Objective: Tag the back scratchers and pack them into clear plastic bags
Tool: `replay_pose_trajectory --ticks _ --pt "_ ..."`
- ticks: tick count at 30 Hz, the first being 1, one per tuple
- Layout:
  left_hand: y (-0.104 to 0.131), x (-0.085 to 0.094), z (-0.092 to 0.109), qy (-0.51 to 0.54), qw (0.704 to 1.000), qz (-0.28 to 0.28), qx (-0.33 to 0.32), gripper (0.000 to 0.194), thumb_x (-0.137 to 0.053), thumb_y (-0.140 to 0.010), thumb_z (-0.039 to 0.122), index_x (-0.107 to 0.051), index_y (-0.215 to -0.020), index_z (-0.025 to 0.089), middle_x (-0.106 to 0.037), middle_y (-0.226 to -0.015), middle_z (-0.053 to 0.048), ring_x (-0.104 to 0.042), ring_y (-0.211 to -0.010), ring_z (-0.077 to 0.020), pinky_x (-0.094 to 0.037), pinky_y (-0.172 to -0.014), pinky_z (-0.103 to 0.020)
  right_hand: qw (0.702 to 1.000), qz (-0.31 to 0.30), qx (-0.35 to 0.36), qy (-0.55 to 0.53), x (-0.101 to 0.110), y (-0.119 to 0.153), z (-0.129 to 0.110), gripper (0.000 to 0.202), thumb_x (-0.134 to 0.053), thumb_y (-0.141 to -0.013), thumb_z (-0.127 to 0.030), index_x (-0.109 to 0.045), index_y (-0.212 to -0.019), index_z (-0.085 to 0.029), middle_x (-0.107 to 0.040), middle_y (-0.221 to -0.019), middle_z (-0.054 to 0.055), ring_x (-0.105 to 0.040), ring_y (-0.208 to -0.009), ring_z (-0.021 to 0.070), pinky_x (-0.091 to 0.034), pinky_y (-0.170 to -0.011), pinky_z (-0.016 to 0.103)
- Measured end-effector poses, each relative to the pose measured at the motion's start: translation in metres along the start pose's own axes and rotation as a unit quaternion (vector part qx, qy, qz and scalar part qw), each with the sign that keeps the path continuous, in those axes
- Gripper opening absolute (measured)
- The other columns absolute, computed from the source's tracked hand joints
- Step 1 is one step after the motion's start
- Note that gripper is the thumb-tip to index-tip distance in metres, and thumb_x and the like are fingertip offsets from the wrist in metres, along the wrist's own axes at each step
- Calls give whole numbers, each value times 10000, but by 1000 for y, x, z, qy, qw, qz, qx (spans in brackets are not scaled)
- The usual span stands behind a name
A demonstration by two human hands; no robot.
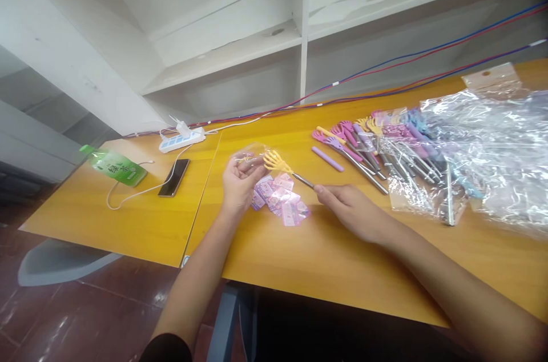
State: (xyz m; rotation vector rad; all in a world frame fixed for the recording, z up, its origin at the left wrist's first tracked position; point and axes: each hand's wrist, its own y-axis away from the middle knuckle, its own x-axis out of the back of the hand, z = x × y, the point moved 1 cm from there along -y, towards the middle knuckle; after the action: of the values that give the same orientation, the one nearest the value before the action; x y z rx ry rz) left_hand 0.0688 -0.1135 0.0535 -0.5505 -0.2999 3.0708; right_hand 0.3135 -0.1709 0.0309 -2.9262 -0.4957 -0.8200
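Observation:
My right hand [346, 205] is closed round the handle end of a back scratcher [278, 162] with a yellow hand-shaped head and a metal rod. The rod points left, so its yellow head lies beside the fingers of my left hand [240, 179]. That left hand pinches a clear plastic bag [252, 152], whose film shows above the fingers. Whether the yellow head is inside the bag or only in front of it, I cannot tell. Under and between my hands, a loose pile of pink and purple printed cards [285, 199] lies on the table.
Several colourful back scratchers [359, 145] lie to the right, with a heap of clear plastic bags [492, 151] beyond. Left are a phone [174, 177], a green bottle [115, 165] and a power strip [182, 139]. Cables [385, 63] run along the back below white shelves [257, 53].

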Motion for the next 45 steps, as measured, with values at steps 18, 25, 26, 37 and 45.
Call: replay_pose_trajectory --ticks 18,25,26,37,45 --pt "4 -3 3 19 998 47 -37 387 -942 -737 426 -693 -913 187 -777 -856 -18 -745 -776 -140 -607 -767 -263 1000 -11 20 21 -1 1 -2 596 -309 -1061 -680 -425 -694 -225 -526 -668 20 -414 -609 174 -297 -623 331" --pt "7 -1 -2 14 1000 14 -21 349 -908 -785 442 -699 -882 181 -746 -842 -3 -721 -756 -121 -601 -765 -249 1000 -1 22 18 -1 2 -2 603 -287 -1056 -701 -403 -702 -227 -533 -674 19 -435 -626 179 -304 -632 330" --pt "8 -1 -4 1 1000 5 -23 344 -901 -794 446 -699 -894 185 -744 -846 -3 -723 -772 -127 -602 -794 -258 1000 2 22 16 -1 2 -2 605 -287 -1054 -707 -403 -704 -228 -543 -678 23 -443 -631 183 -307 -635 330" --pt "13 -3 -5 7 999 -38 3 458 -792 -846 630 -757 -915 179 -771 -876 -65 -798 -920 -277 -669 -865 -443 999 -12 33 -23 -3 3 -2 586 -320 -1061 -691 -479 -744 -225 -579 -731 23 -464 -666 188 -344 -656 322" --pt "15 -4 -9 -37 994 -94 46 374 -841 -847 514 -779 -909 151 -814 -878 -105 -813 -814 -272 -694 -768 -423 999 -14 22 -48 -5 2 -5 556 -319 -1063 -667 -415 -733 -230 -488 -698 0 -451 -668 178 -362 -679 318"
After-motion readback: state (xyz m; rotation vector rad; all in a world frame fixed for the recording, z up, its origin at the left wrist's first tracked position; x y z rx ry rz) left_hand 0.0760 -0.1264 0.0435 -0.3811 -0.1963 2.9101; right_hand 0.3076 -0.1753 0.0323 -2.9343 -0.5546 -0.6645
